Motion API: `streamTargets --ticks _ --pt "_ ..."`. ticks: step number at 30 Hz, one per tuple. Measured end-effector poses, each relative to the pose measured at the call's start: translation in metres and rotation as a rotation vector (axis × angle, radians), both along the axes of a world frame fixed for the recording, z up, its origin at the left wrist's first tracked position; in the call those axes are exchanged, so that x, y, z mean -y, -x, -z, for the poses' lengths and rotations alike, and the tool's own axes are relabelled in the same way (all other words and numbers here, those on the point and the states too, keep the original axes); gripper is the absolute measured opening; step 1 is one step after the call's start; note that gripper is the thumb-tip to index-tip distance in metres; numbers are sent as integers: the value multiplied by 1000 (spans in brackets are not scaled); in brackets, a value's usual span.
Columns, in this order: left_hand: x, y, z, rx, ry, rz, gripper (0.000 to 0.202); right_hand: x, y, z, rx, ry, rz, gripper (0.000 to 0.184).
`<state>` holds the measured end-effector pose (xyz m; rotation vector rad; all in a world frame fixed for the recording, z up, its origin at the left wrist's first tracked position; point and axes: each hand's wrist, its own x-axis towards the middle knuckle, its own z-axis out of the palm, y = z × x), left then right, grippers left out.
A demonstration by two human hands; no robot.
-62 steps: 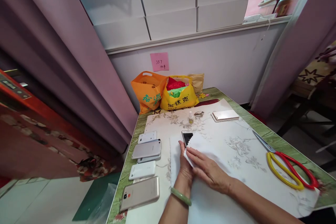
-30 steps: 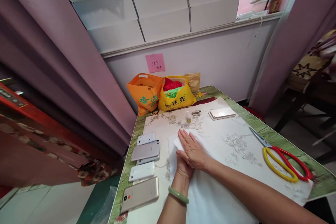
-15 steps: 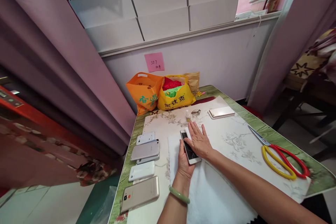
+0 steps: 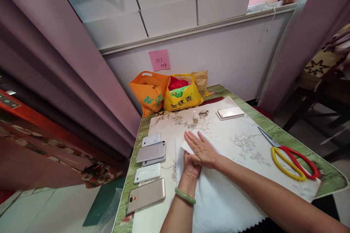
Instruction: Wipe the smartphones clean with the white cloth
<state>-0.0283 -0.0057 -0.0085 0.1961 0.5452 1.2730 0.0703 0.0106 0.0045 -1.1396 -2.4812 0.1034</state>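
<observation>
My right hand (image 4: 201, 149) lies flat, fingers stretched out, on a fold of the white cloth (image 4: 221, 196) spread over the table's floral sheet (image 4: 246, 142). The cloth fold under it covers the phone, which is hidden now. My left hand (image 4: 189, 170), with a green bangle (image 4: 185, 196) on its wrist, sits just behind the right hand. Its fingers are curled and tucked under the cloth and the right palm, where the phone was held.
Several phones (image 4: 151, 151) lie in a column along the left edge. Another phone (image 4: 230, 113), a small bottle (image 4: 195, 117) and a small metal item (image 4: 203, 113) sit farther back. Red-and-yellow scissors (image 4: 290, 156) lie at right. Orange (image 4: 149, 93) and yellow (image 4: 182, 98) bags stand against the wall.
Half a second ago the dark-screened phone lay uncovered in my left hand. My right hand has since slid back with the cloth over it, hiding the phone again.
</observation>
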Motion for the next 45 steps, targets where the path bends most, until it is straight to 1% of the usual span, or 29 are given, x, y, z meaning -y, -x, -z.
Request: streamTargets --ticks 2,4,6,8,10,13,14,17,19,21,23,27,29,33,34,36,38,41,43,45 --pt "-4 -3 -5 61 4 70 46 -15 -4 0 -4 38 90 81" --pt "-5 -4 -9 97 45 121 48 -23 -13 2 -24 55 203 76" --pt "-5 -4 -10 99 91 103 46 -25 -25 4 -82 54 353 75" --pt "-4 -2 -10 91 96 87 46 -24 -37 2 -152 55 506 71" --pt "-4 -1 -9 87 73 104 52 -22 -48 -2 -188 86 608 58" --pt "-6 -1 -8 69 74 105 56 -20 -58 -14 -197 178 669 27" --pt "-6 -1 -8 64 83 103 55 -21 -60 -18 -201 199 680 23" --pt "-7 0 -7 55 95 107 53 -21 -60 -27 -228 192 703 24" --pt "-7 -1 -6 52 87 110 52 -18 -57 -30 -264 192 690 22" --pt "-7 -2 -6 54 71 111 51 -12 -53 -28 -284 242 653 19" --pt "-7 -3 -5 53 62 101 50 -6 -52 -21 -261 305 635 20" --pt "-6 -5 -6 14 99 55 49 -4 -59 -5 -216 360 693 28" --pt "-6 -5 -7 5 120 46 49 -7 -63 -1 -245 379 714 23" --pt "-4 -4 -9 -12 120 44 50 -12 -70 -3 -312 387 753 7" --pt "-4 -4 -9 -18 117 45 50 -11 -73 -4 -335 387 766 7" --pt "-3 -3 -8 -23 116 50 51 -11 -83 -8 -383 387 797 14" --pt "-2 -3 -7 -20 112 55 51 -10 -97 -13 -477 377 818 20" --pt "-3 -3 -5 -9 104 68 52 -8 -110 -22 -800 366 772 23" --pt "-4 -4 -5 -12 106 82 52 -3 -105 -28 -1018 390 679 26" --pt "-4 -5 -6 -19 105 84 51 7 -89 -35 -1109 445 544 31"
